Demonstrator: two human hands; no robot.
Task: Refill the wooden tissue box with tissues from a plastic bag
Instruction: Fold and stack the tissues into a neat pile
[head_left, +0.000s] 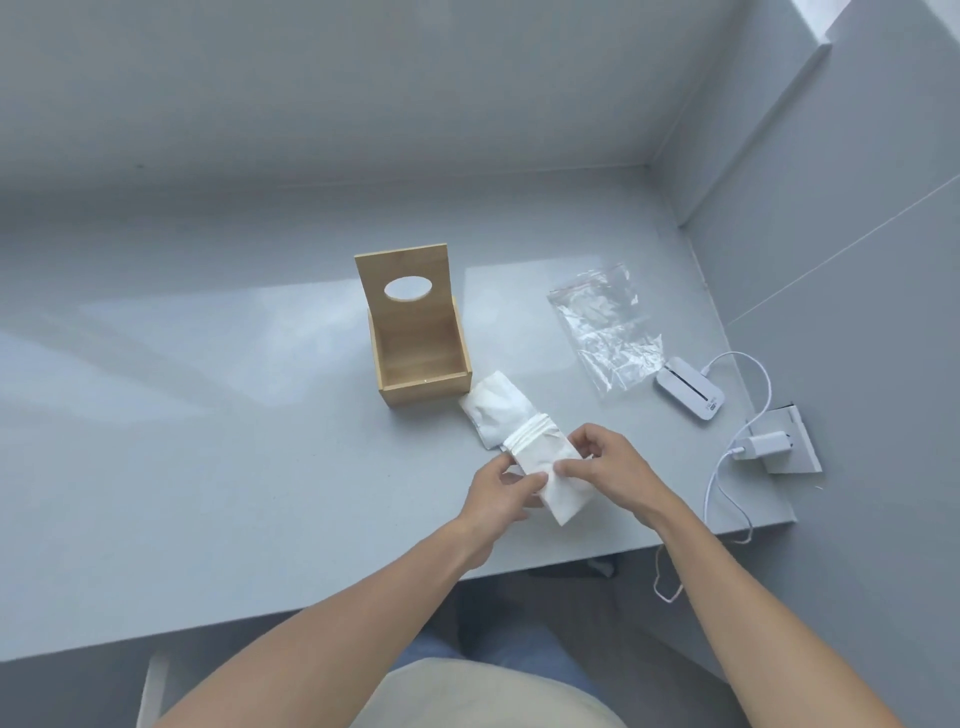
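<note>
The wooden tissue box (423, 358) stands open on the grey table, its lid with an oval hole tilted upright at the back; the inside looks empty. Just right of it lies a flat pile of white tissues (491, 408). In front of that pile, both hands hold a folded stack of tissues (545, 462). My left hand (501, 493) grips its left side, my right hand (605, 460) pinches its right side. A clear plastic bag (605, 330) lies flat and crumpled further right, apart from both hands.
A white device (688, 387) with a white cable lies right of the bag. A charger sits plugged into a socket plate (787, 441) at the table's right edge. Walls bound the table behind and to the right. The table's front edge is near my body.
</note>
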